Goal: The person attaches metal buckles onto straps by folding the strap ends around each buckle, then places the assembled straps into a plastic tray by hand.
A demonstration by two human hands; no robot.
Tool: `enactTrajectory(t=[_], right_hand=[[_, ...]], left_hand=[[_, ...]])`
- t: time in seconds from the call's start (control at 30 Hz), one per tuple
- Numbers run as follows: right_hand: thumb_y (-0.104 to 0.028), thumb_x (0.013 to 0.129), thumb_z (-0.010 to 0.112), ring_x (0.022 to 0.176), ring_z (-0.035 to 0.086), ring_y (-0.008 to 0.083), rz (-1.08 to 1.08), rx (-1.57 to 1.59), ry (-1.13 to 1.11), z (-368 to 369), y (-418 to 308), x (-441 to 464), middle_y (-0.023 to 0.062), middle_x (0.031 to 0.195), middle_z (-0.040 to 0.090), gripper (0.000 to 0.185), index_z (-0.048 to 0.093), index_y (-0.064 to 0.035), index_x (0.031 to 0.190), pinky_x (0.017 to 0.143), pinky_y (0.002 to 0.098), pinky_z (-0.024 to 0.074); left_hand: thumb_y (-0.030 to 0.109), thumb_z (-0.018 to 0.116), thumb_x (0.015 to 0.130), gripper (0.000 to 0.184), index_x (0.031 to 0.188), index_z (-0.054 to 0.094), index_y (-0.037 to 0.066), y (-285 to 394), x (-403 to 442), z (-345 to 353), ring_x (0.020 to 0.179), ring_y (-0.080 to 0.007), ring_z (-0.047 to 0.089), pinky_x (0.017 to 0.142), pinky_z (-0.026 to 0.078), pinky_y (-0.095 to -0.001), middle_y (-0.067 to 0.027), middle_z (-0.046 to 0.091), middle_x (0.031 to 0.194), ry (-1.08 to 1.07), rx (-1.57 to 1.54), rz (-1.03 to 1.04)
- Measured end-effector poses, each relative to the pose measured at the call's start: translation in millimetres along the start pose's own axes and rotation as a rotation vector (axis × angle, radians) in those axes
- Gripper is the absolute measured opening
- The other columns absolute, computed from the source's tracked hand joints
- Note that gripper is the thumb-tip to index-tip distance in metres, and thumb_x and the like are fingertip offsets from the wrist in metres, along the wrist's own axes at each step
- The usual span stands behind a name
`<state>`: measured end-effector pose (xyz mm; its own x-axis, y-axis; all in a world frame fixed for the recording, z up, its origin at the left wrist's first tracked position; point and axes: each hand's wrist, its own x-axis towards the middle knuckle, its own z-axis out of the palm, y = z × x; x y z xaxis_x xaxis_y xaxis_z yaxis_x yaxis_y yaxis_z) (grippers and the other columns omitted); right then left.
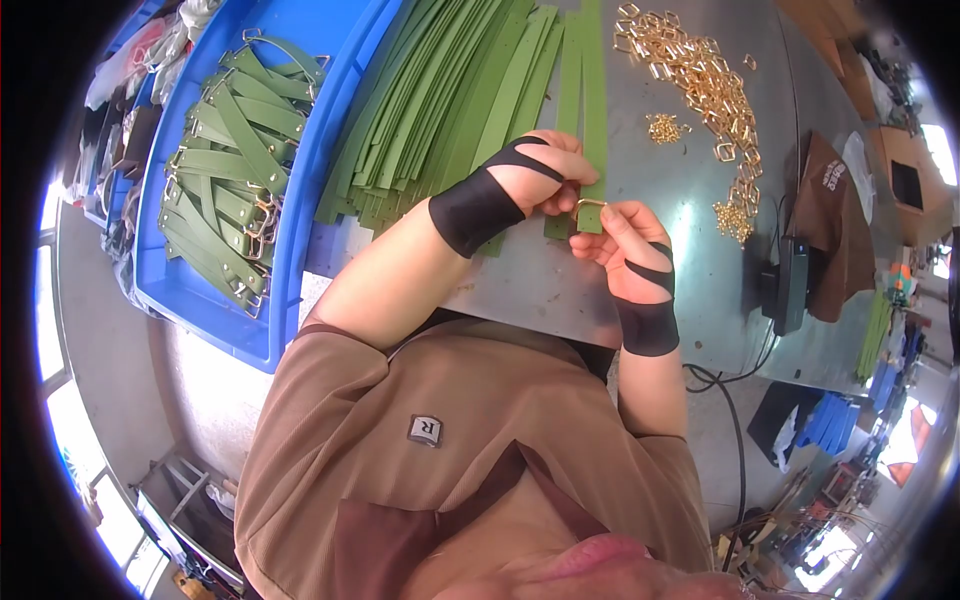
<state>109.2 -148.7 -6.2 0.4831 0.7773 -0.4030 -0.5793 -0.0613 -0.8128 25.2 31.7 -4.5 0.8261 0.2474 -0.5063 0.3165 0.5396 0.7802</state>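
A long green strap (594, 95) runs down the table to my hands, its near end folded through a gold rectangular ring (592, 202). My right hand (632, 245) is closed, thumb and fingers pinching the folded strap end just below the ring. On the other side, my left hand (535, 178) is closed with its fingertips against the strap beside the ring; its curled fingers are partly hidden. Both hands wear black wrist wraps. Left of my hands lie many loose green straps (440, 100), fanned in a thick layer.
A blue tray (290, 240) at the left holds finished-looking green straps with metal rings (225, 170). Gold rings (700, 75) lie heaped at the upper right, near small gold studs (664, 128) and more studs (733, 222). A black device (790, 287) with cables stands on the right.
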Motion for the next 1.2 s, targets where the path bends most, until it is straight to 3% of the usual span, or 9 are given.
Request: enactTrajectory(t=[0.13,0.23,0.3,0.47,0.63,0.77,0.8,1.0,1.2], right_hand=[[-0.016,0.1,0.06,0.074,0.07,0.0208,-0.085,-0.072,0.01,2,0,3,0.011,0.089,0.071,0.016,0.06,-0.0005,0.103,0.07,0.0319,0.0576],[-0.009,0.093,0.066,0.081,0.068,0.0232,-0.4,-0.553,0.229,-3,-2,4,0.0105,0.096,0.068,0.017,0.06,-0.0013,0.107,0.074,0.0331,0.0547],[-0.002,0.082,0.071,0.09,0.063,0.026,-1.14,-1.234,0.068,-9,-11,5,0.0105,0.107,0.063,0.029,0.063,-0.0052,0.11,0.078,0.0349,0.0509],[0.0,0.076,0.074,0.098,0.059,0.0269,-1.156,-1.422,-0.095,-8,-24,6,0.0121,0.116,0.058,0.026,0.07,-0.0093,0.1,0.082,0.0363,0.0482],[0.0,0.081,0.074,0.112,0.055,0.0215,-0.767,-0.736,-0.092,-8,-21,19,0.0123,0.127,0.054,0.016,0.069,-0.004,0.095,0.087,0.0341,0.0479],[0.002,0.09,0.068,0.092,0.062,0.0133,-0.409,-0.187,-0.039,2,-18,20,0.0066,0.101,0.066,0.007,0.064,0.0002,0.096,0.085,0.0275,0.0495],[0.001,0.092,0.068,0.079,0.062,0.0104,-0.445,-0.271,0.013,6,-19,20,0.0032,0.088,0.068,0.008,0.062,-0.0003,0.097,0.079,0.0236,0.0496],[0.001,0.091,0.068,0.077,0.062,0.0094,-0.467,-0.352,0.041,1,-17,23,0.0028,0.087,0.065,0.014,0.059,-0.0017,0.102,0.071,0.0215,0.0497],[0.002,0.09,0.069,0.082,0.063,0.0099,-0.459,-0.145,-0.045,3,-12,22,0.0027,0.087,0.064,0.021,0.059,-0.0018,0.108,0.08,0.0249,0.0521]], left_hand=[[0.01,0.066,0.089,0.019,0.074,0.054,0.006,-4,3,-3,0.044,-0.0076,0.036,0.042,0.024,-0.0249,-0.0002,0.049,0.059,-0.06,0.003,0.037],[0.009,0.066,0.088,0.021,0.073,0.053,0.007,0,1,-3,0.045,-0.0064,0.031,0.043,0.02,-0.0249,0.002,0.045,0.058,-0.128,-0.141,0.09],[0.009,0.068,0.088,0.023,0.072,0.052,0.008,3,-2,-3,0.045,-0.0059,0.03,0.043,0.019,-0.0247,0.0033,0.043,0.058,-0.118,-0.185,0.075],[0.009,0.067,0.089,0.017,0.076,0.056,0.007,-3,0,-2,0.048,-0.0058,0.036,0.045,0.024,-0.0234,0.003,0.048,0.06,-0.148,-0.08,0.134],[0.01,0.063,0.093,0.009,0.086,0.063,0.004,-4,-10,12,0.057,-0.006,0.047,0.052,0.033,-0.0212,0.0006,0.058,0.07,-0.099,0.054,0.309],[0.011,0.059,0.096,0.012,0.094,0.064,0.0,-9,-11,16,0.068,-0.0065,0.053,0.057,0.04,-0.0207,-0.0017,0.063,0.082,-0.057,0.14,0.419],[0.011,0.059,0.096,0.013,0.094,0.064,0.0,-9,-12,17,0.069,-0.0067,0.054,0.059,0.04,-0.0206,-0.0017,0.063,0.083,-0.044,0.145,0.409],[0.016,0.061,0.095,0.016,0.093,0.065,0.001,-5,-9,9,0.068,-0.0064,0.052,0.062,0.039,-0.0203,-0.0012,0.063,0.081,-0.102,0.094,0.324],[0.019,0.064,0.094,0.019,0.087,0.067,0.002,6,-17,9,0.065,-0.0064,0.049,0.061,0.037,-0.0213,-0.0008,0.063,0.075,-0.035,0.103,0.29]])
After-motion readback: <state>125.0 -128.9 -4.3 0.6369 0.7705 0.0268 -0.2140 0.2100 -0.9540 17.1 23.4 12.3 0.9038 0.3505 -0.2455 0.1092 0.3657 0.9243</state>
